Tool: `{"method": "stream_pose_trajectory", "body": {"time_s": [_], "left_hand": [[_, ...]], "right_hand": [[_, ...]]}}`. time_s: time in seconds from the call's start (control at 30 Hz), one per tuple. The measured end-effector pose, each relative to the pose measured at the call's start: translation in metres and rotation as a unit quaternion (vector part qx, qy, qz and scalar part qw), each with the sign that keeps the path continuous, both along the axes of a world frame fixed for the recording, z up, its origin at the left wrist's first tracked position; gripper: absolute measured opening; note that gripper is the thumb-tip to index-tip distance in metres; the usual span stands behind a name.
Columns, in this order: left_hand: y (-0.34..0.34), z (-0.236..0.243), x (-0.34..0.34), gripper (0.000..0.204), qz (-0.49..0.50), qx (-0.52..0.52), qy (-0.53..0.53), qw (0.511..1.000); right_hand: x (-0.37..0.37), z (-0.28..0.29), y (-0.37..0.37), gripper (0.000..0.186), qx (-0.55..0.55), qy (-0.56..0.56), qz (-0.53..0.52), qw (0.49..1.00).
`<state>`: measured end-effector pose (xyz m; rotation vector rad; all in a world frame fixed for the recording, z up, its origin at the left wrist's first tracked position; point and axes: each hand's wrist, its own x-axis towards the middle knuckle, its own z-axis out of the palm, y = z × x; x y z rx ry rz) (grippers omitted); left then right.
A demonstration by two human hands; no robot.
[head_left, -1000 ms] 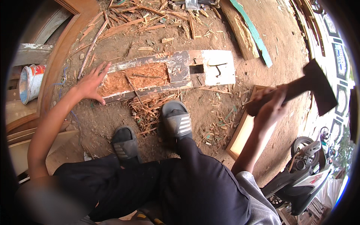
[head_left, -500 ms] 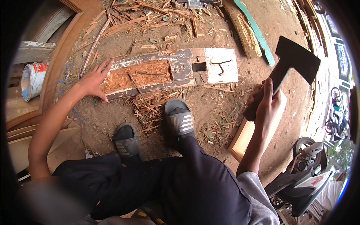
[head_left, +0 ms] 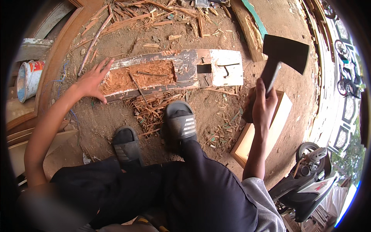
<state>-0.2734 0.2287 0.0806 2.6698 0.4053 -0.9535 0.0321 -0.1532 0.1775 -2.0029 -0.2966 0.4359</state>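
My right hand (head_left: pixel 266 103) is closed around the handle of a hatchet (head_left: pixel 286 53), whose broad dark head is raised to the right of an old board. The board (head_left: pixel 189 69) lies on the ground, its paint flaking, with a rough brown hollow toward the left and a rectangular hole near its white right end. My left hand (head_left: pixel 91 83) spans the board's left end, fingers spread and thumb by the near edge. Bent nails (head_left: pixel 226 69) stick out of the white end. Thin dark rods, perhaps nails, (head_left: pixel 137 86) lie across the hollow.
Wood splinters (head_left: pixel 148 116) litter the dirt around my sandalled feet (head_left: pixel 181 120). A pale wooden block (head_left: pixel 247 143) lies under my right forearm. A rough timber (head_left: pixel 247 29) is at the far right, a paint bucket (head_left: pixel 31 82) at left, a motorbike (head_left: pixel 309 178) at lower right.
My right hand and the hatchet have moved left, nearer the board. My left hand stays at the board's end. The whole view has shifted slightly.
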Motion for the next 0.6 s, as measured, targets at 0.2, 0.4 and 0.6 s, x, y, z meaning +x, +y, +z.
{"method": "stream_pose_trajectory", "body": {"time_s": [0.2, 0.4, 0.6], "left_hand": [[0.004, 0.000, -0.001, 0.157, -0.003, 0.004, -0.018, 1.000], [-0.003, 0.004, -0.010, 0.158, 0.002, -0.009, 0.005, 1.000], [0.004, 0.001, -0.002, 0.157, 0.005, 0.005, 0.002, 1.000]], "right_hand": [[0.001, -0.053, -0.023, 0.023, -0.004, -0.157, 0.009, 0.988], [0.010, -0.068, -0.025, 0.037, -0.206, 0.010, 0.085, 0.975], [0.011, 0.037, 0.021, 0.035, 0.089, 0.001, 0.000, 0.996]]}}
